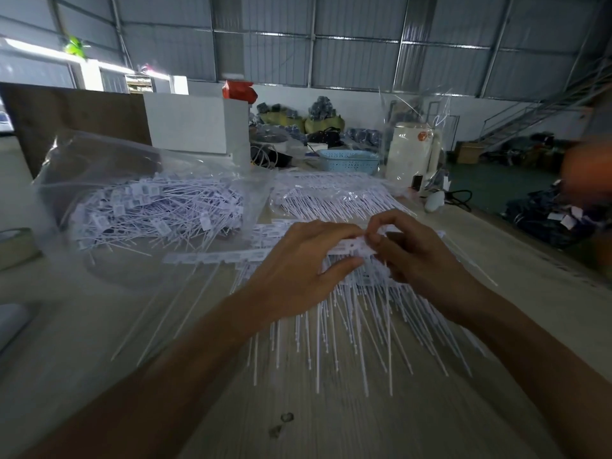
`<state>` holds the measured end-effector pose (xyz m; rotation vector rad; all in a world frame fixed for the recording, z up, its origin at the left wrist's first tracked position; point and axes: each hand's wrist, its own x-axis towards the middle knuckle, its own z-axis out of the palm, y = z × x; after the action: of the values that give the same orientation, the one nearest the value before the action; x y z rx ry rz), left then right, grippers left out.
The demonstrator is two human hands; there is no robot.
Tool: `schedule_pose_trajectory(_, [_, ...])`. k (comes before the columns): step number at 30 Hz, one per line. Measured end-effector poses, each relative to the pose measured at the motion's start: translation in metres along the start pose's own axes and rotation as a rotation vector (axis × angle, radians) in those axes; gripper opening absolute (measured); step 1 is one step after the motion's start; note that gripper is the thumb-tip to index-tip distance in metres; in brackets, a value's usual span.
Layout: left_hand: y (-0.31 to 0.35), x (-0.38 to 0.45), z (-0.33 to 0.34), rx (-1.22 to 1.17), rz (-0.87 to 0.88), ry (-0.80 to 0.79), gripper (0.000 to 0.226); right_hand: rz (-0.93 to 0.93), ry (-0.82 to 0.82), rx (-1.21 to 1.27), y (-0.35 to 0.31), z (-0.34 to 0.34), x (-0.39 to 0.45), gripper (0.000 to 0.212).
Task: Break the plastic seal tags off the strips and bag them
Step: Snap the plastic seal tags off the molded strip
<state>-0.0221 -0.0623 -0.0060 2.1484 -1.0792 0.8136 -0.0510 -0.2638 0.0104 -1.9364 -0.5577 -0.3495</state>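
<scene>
We hold the white plastic tag strip (356, 247) w/ left hand (298, 270) & right hand (410, 250), both pinching. Pull crooked & tags may fly off the bench (331, 419).

I held one white strip of seal tags (356, 248) flat above the loose pile of strips (357, 313) on the table, tails pointing toward me. To my left, the clear plastic bag (145, 200) lay open, filled with separated tags (155, 210) in a tangle.
</scene>
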Motion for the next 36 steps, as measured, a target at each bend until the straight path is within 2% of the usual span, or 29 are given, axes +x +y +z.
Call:
schedule_pose_trajectory(4, [-0.01, -0.004, -0.005, 0.052, -0.074, 0.024, 0.038, 0.025, 0.027, 0.07, 0.004, -0.002, -0.002, 0.018])
schedule_pose_trajectory(8, [-0.009, -0.004, -0.002, 0.159, -0.005, -0.001, 0.029, 0.058, 0.02, 0.089, 0.005, 0.003, -0.002, 0.022])
schedule_pose_trajectory(11, [-0.006, -0.004, -0.001, 0.168, 0.029, 0.002, 0.027, 0.159, 0.097, 0.155, 0.005, 0.003, -0.002, 0.044])
schedule_pose_trajectory(12, [-0.005, -0.004, -0.002, 0.172, 0.043, 0.01, 0.027, 0.203, 0.116, 0.213, 0.005, 0.002, -0.001, 0.046])
schedule_pose_trajectory(15, [0.0, -0.004, -0.005, 0.171, 0.073, 0.045, 0.028, 0.268, 0.048, 0.365, 0.005, 0.001, -0.002, 0.045])
schedule_pose_trajectory(19, [0.004, -0.004, -0.01, 0.217, 0.101, 0.048, 0.029, 0.29, -0.045, 0.404, 0.003, 0.008, -0.004, 0.028])
schedule_pose_trajectory(23, [0.008, -0.002, -0.012, 0.287, 0.153, 0.009, 0.03, 0.213, -0.022, 0.294, -0.003, 0.012, -0.006, 0.034])
schedule_pose_trajectory(26, [0.008, 0.0, -0.013, 0.289, 0.19, 0.026, 0.03, 0.086, 0.032, 0.176, -0.006, 0.014, -0.006, 0.034])
schedule_pose_trajectory(33, [0.003, 0.002, -0.008, -0.051, 0.092, 0.076, 0.014, -0.324, 0.158, -0.531, -0.001, 0.007, -0.006, 0.033])
schedule_pose_trajectory(36, [0.003, 0.005, -0.01, -0.039, 0.083, 0.101, 0.013, -0.29, 0.185, -0.484, 0.001, 0.006, -0.005, 0.035])
